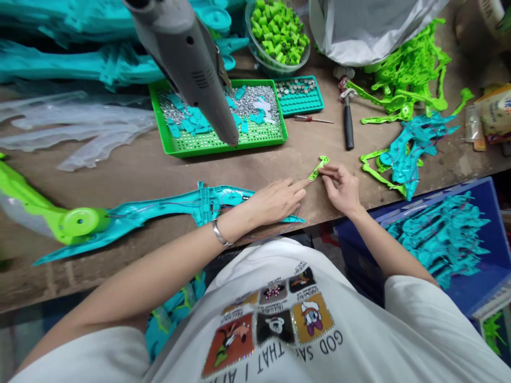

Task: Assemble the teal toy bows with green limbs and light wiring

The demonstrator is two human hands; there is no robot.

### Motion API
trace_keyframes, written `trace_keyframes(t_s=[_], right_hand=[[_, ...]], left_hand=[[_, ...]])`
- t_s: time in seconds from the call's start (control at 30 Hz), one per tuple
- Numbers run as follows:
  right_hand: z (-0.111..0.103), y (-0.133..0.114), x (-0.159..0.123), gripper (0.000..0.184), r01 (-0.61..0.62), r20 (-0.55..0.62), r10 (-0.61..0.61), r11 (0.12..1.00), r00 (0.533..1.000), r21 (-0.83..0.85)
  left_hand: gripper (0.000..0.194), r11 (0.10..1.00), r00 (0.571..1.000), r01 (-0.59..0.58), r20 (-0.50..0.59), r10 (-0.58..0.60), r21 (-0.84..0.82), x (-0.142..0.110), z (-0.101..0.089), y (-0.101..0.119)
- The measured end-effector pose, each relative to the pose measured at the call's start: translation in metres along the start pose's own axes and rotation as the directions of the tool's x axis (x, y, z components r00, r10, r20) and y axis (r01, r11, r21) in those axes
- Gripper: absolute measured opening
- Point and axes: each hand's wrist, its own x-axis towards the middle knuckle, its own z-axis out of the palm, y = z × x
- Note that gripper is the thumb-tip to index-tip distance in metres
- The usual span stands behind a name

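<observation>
A small light-green plastic arm-like piece (315, 174) lies low over the table between my hands. My right hand (344, 190) pinches its upper part between thumb and fingers. At the lower end of the same piece are the fingertips of my left hand (277, 201), the index finger reaching forward; the thumb is hidden. Beneath my left hand and forearm lies a long teal plastic toy-gun half shell (159, 206), with thin wires along it. A light-green round-ended section (80, 223) joins it at the left.
Ahead stands a green tray (223, 151) of screws and teal bits, under a grey tool (191, 64). Around it are a bowl of green pieces (279, 34), a screwdriver (313, 119), a hammer (348, 125) and a teal shell (411, 143). A blue bin (489, 229) holds teal shells.
</observation>
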Motion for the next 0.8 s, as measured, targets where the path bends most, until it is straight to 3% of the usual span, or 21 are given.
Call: trace_keyframes(t_s=[0.1, 0.23, 0.3, 0.37, 0.43, 0.53, 0.63, 0.8], right_hand=[[-0.002, -0.007, -0.004, 0.024, -0.058, -0.030, 0.063, 0.991, 0.998, 0.123], [-0.003, -0.027, -0.014, 0.020, -0.033, -0.041, 0.033, 0.999, 0.999, 0.016], [-0.002, -0.036, -0.016, 0.022, 0.036, -0.022, -0.037, 0.998, 0.999, -0.044], [0.000, -0.042, -0.017, 0.025, 0.118, 0.018, -0.117, 0.990, 0.993, -0.079], [0.004, -0.042, -0.015, 0.030, 0.175, 0.076, -0.169, 0.981, 0.983, -0.079], [0.009, -0.036, -0.011, 0.033, 0.221, 0.170, -0.209, 0.973, 0.963, -0.058], [0.012, -0.030, -0.006, 0.025, 0.263, 0.225, -0.246, 0.964, 0.943, -0.048], [0.012, -0.031, -0.001, 0.022, 0.287, 0.288, -0.262, 0.957, 0.921, -0.048]], left_hand=[[0.038, 0.997, 1.000, 0.027, 0.007, -0.026, -0.069, -0.005, -0.003, -0.005], [0.055, 0.982, 0.995, 0.097, -0.004, -0.099, -0.163, -0.014, -0.012, -0.005], [0.057, 0.966, 0.978, 0.187, -0.062, -0.201, -0.181, -0.019, -0.016, 0.005], [0.052, 0.922, 0.916, 0.349, -0.146, -0.373, -0.166, -0.021, -0.017, 0.023], [0.047, 0.842, 0.815, 0.522, -0.213, -0.539, -0.132, -0.020, -0.014, 0.045], [0.060, 0.789, 0.762, 0.611, -0.217, -0.610, -0.071, -0.011, -0.005, 0.073], [0.047, 0.771, 0.750, 0.635, -0.194, -0.632, -0.052, -0.003, 0.003, 0.087], [0.024, 0.766, 0.749, 0.640, -0.172, -0.640, -0.061, 0.000, 0.009, 0.091]])
